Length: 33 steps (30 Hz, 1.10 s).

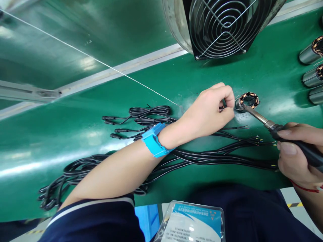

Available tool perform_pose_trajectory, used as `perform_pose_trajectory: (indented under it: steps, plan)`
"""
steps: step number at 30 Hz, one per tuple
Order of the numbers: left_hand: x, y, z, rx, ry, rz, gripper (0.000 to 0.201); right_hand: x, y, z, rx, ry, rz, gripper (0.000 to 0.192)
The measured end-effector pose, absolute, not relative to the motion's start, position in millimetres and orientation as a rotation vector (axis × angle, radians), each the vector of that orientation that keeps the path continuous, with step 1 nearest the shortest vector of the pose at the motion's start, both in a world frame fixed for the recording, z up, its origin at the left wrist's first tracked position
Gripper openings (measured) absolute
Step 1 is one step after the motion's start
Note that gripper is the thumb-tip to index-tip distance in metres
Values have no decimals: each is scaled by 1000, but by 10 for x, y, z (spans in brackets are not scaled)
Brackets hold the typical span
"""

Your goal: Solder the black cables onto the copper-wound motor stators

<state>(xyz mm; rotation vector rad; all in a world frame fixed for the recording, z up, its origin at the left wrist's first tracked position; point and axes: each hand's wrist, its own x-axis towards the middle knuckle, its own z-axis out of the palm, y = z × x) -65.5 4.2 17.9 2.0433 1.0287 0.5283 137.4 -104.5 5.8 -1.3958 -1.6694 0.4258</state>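
Observation:
My left hand (209,109) pinches a thin wire at the side of a small motor stator (248,100) with copper windings, which stands on the green work surface (75,117). A blue wrist strap (154,139) circles my left wrist. My right hand (297,154) grips a soldering iron (277,127) by its black handle. The iron's metal tip rests at the stator's near edge, close to my left fingertips. A bundle of black cables (202,154) with stripped coloured ends lies under my left forearm.
A wire-grilled fan (224,27) stands behind the stator. Several more cylindrical motor bodies (311,67) lie at the right edge. A thin strand (101,62) stretches across the surface. A plastic badge holder (191,223) hangs below the table edge.

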Motion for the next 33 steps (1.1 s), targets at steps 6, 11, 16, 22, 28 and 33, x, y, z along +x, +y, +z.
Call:
perform_pose_trajectory:
  steps: [6, 11, 16, 22, 28, 33]
  plan:
    - [-647, 22, 166, 2038, 1019, 513, 17, 1366, -1045, 19, -1394, -1692, 432, 15]
    - [-643, 19, 149, 2036, 1024, 530, 19, 1410, -1003, 132, -1381, -1869, 416, 8]
    - [-640, 22, 140, 2038, 1029, 537, 19, 1400, -967, 155, -1317, -1970, 429, 7]
    - [-638, 16, 133, 2002, 1021, 555, 18, 1349, -998, 109, -1312, -1785, 431, 12]
    - [-638, 19, 123, 1973, 1018, 571, 18, 1358, -957, 112, -1179, -1801, 370, 25]
    - [-633, 26, 125, 1957, 1026, 577, 17, 1337, -936, 63, -1190, -1830, 218, 51]
